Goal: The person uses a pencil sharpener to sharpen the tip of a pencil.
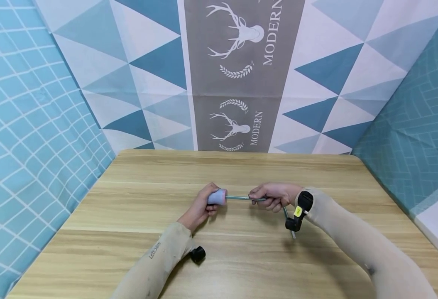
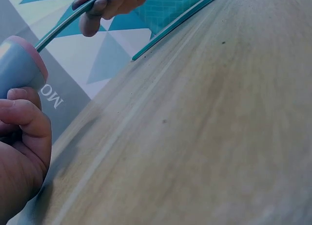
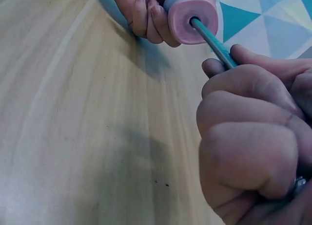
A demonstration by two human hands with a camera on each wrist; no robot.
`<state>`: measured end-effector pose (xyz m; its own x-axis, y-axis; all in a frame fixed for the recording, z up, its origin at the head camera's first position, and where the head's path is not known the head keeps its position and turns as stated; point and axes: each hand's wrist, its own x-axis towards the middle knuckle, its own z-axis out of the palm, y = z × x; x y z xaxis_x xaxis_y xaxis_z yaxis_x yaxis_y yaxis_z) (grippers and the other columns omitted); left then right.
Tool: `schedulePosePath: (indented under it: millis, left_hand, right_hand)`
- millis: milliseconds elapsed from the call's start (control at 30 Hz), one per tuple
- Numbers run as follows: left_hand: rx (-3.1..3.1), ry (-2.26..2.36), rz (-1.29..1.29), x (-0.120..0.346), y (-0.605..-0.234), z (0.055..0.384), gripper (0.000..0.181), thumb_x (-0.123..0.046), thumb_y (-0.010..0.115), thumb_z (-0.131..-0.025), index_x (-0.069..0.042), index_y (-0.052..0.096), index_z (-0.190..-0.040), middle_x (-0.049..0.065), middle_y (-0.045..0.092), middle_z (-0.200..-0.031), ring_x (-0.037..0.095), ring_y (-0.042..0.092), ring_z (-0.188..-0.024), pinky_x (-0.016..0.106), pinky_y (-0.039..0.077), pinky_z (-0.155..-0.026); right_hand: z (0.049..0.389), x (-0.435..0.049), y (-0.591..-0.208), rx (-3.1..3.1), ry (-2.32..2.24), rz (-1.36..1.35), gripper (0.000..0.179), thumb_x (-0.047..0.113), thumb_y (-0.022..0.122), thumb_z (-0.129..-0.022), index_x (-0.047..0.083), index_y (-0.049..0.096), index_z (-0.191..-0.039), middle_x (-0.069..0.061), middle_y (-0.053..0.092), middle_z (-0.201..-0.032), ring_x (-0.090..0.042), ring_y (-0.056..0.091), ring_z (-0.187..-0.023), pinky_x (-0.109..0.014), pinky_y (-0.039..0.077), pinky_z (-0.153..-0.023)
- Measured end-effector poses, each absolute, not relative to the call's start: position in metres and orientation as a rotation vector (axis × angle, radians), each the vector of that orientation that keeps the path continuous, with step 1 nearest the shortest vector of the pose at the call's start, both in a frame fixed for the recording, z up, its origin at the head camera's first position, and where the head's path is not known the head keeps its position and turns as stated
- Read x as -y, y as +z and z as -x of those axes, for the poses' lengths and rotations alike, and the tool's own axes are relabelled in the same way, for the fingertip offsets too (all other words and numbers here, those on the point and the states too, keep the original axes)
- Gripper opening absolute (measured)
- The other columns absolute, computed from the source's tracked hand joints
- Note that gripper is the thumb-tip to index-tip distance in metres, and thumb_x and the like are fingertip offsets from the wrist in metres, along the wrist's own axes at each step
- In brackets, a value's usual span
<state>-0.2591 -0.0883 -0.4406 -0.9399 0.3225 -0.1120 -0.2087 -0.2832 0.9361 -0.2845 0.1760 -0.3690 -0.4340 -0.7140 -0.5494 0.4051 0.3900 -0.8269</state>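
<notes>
Head view bright | soft shadows on tabletop (image 1: pixel 241 265) | wrist views dimmer

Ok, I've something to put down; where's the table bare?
Table's far strip, below the backdrop; left side, outside the left sleeve; near middle, up to the right sleeve. Crowded centre: left hand grips pink-ended cylinder, right hand teal rod; second rod nearby.

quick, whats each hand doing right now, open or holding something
Left hand: closed, holding the blue cylinder.
Right hand: closed, holding the teal rod, its far end in the cylinder.
</notes>
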Motion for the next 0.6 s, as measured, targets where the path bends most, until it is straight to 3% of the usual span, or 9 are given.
schedulePosePath:
  millis: [167, 333, 467, 600]
  left_hand:
    - [-1.643, 2.281, -0.136, 0.088, -0.44, 0.26, 0.011, -0.026, 0.048, -0.091, -0.016, 0.049, -0.088, 0.003, 0.05, -0.072, 0.006, 0.037, -0.047, 0.019, 0.028, -0.041]
    - [-1.641, 2.274, -0.157, 0.089, -0.439, 0.26, 0.01, -0.025, 0.047, -0.092, -0.017, 0.049, -0.087, 0.003, 0.05, -0.072, 0.006, 0.036, -0.047, 0.019, 0.028, -0.041]
    - [-1.643, 2.269, -0.136, 0.088, -0.439, 0.261, 0.011, -0.026, 0.049, -0.091, -0.016, 0.049, -0.088, 0.003, 0.05, -0.071, 0.006, 0.036, -0.047, 0.019, 0.027, -0.042]
    - [-1.649, 2.262, -0.099, 0.087, -0.439, 0.261, 0.013, -0.027, 0.049, -0.09, -0.015, 0.049, -0.09, 0.004, 0.051, -0.072, 0.007, 0.035, -0.048, 0.02, 0.027, -0.042]
  right_hand:
    - [0.282, -0.176, -0.367, -1.798, -1.225, 0.379, 0.028, 0.025, 0.048, -0.104, -0.001, 0.048, -0.094, 0.005, 0.025, -0.054, -0.005, 0.022, -0.04, -0.021, 0.019, -0.039]
    - [0.273, -0.177, -0.361, -2.184, -1.05, 0.604, 0.041, 0.032, 0.051, -0.104, -0.008, 0.051, -0.095, 0.0, 0.041, -0.058, -0.012, 0.032, -0.046, -0.025, 0.031, -0.044]
    - [0.266, -0.183, -0.357, -2.454, -0.876, 0.853, 0.035, 0.035, 0.051, -0.104, 0.003, 0.057, -0.091, 0.003, 0.047, -0.061, -0.01, 0.039, -0.051, -0.026, 0.036, -0.05]
    - [0.259, -0.187, -0.36, -2.726, -0.69, 1.173, 0.02, 0.031, 0.061, -0.099, 0.011, 0.061, -0.1, 0.008, 0.048, -0.064, -0.006, 0.042, -0.054, -0.026, 0.039, -0.052]
